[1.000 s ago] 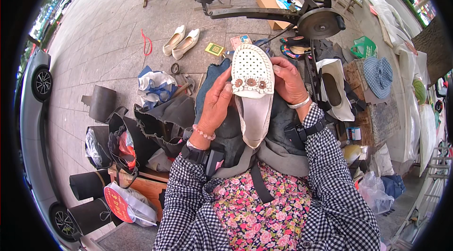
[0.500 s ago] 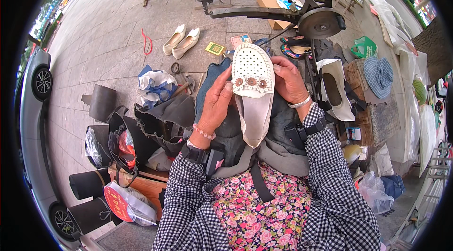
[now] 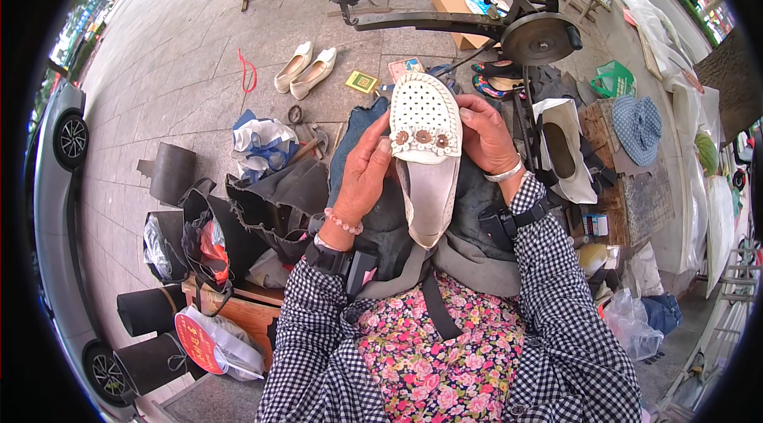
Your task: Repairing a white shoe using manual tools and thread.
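Observation:
Between my two hands is a white loafer [image 3: 424, 109] with a perforated toe and brown flower ornaments. Its toe points away from me and the open heel end is toward my lap. My left hand [image 3: 366, 173] grips the shoe's left side, thumb close to the flowers. On the opposite side, my right hand [image 3: 486, 137] holds the toe part, its fingers partly hidden behind the shoe. Below the shoe lies a dark apron [image 3: 381, 224] over my lap.
A cast-iron sewing machine [image 3: 445, 22] stands ahead. Beyond my left hand, a pair of cream shoes [image 3: 306, 72] rests on the paving. Dark open bags [image 3: 274, 204] crowd the left. At right, a blue hat [image 3: 637, 129] lies on a wooden box [image 3: 604, 208], near another white shoe [image 3: 563, 149].

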{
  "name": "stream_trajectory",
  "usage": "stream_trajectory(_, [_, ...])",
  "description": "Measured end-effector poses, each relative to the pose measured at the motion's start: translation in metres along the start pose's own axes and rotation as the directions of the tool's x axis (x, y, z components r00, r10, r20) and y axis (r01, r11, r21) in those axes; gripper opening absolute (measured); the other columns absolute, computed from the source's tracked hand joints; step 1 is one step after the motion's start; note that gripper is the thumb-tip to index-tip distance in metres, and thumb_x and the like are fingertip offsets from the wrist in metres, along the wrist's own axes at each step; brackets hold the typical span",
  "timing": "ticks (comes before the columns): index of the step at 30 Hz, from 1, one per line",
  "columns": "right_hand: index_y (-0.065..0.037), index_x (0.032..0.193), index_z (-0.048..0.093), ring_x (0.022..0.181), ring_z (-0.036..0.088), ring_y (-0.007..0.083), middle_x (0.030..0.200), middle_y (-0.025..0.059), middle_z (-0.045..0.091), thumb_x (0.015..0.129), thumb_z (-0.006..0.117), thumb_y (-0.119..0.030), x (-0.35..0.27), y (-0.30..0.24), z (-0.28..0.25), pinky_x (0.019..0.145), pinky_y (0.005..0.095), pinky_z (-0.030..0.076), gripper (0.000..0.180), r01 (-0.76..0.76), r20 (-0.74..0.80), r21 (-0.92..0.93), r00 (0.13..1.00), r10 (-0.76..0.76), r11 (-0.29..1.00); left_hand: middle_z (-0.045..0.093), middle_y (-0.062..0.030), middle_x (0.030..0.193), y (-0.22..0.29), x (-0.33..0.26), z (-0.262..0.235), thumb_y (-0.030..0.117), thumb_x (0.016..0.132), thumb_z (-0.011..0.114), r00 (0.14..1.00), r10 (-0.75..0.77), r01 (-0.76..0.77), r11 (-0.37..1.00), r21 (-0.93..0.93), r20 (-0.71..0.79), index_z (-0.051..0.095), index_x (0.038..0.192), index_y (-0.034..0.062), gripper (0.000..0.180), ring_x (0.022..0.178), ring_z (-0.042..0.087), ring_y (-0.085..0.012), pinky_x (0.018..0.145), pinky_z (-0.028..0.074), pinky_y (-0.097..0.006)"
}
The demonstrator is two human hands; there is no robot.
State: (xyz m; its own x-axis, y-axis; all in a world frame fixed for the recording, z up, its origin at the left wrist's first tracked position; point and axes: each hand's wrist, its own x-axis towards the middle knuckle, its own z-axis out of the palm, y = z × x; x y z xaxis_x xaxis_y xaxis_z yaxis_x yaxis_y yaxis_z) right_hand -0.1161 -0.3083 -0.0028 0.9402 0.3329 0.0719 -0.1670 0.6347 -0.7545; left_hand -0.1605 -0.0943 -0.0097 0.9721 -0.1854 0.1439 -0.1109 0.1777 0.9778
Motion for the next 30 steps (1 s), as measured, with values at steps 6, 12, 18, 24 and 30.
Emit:
stream_trajectory(6, [0.000,0.106,0.054,0.092,0.057,0.0138,0.099,0.0066,0.060,0.084,0.052,-0.007,0.0002,0.0003,-0.0005,0.086,0.0284,0.044,0.023,0.003,0.003,-0.002,1.000,-0.003,1.000,0.046,-0.0054,0.125,0.0023,0.0003,0.0005,0.017,0.093,0.041,1.000,-0.005,0.005,1.000,0.021,0.000,0.038,0.132,0.0051,0.041,0.103,0.046,-0.0088,0.083,0.039,-0.021])
stream_trajectory(12, [0.000,0.106,0.054,0.092,0.056,0.0140,0.099,0.0067,0.060,0.084,0.053,-0.007,0.0002,-0.0001,-0.0002,0.086,0.0285,0.043,0.023,0.007,0.008,-0.007,1.000,-0.007,1.000,0.050,0.0021,0.115,-0.0049,0.0013,-0.0029,0.020,0.094,0.039,0.999,0.036,-0.038,0.993,0.112,0.016,0.036,0.133,0.0091,0.041,0.086,0.048,-0.0020,0.064,0.038,-0.015])
stream_trajectory(18, [0.000,0.106,0.054,0.092,0.057,0.0140,0.099,0.0066,0.060,0.084,0.053,-0.008,0.0000,-0.0006,0.0009,0.085,0.0284,0.044,0.023,0.005,0.004,-0.015,1.000,-0.005,1.000,0.051,0.0032,0.111,-0.0041,0.0013,-0.0011,0.018,0.094,0.039,0.999,0.042,-0.042,0.996,0.078,-0.004,0.037,0.133,0.0092,0.040,0.078,0.046,-0.0007,0.060,0.035,-0.014])
stream_trajectory(24, [0.000,0.106,0.054,0.092,0.056,0.0139,0.099,0.0066,0.060,0.084,0.052,-0.007,0.0001,-0.0001,0.0001,0.085,0.0283,0.044,0.023,0.007,-0.002,-0.012,1.000,-0.007,1.000,0.053,0.0062,0.099,0.0020,0.0000,0.0023,0.018,0.093,0.039,1.000,0.004,-0.003,0.999,0.051,-0.010,0.038,0.132,0.0098,0.040,0.062,0.036,0.0013,0.052,0.027,-0.014])
stream_trajectory(30, [0.000,0.106,0.054,0.092,0.056,0.0139,0.099,0.0065,0.060,0.084,0.052,-0.006,0.0004,0.0001,0.0000,0.086,0.0284,0.043,0.023,0.009,0.011,-0.004,1.000,-0.009,1.000,0.053,0.0068,0.095,0.0022,0.0002,0.0006,0.020,0.093,0.040,0.999,0.033,-0.032,0.995,0.091,-0.006,0.038,0.132,0.0100,0.040,0.060,0.035,0.0012,0.051,0.027,-0.014])
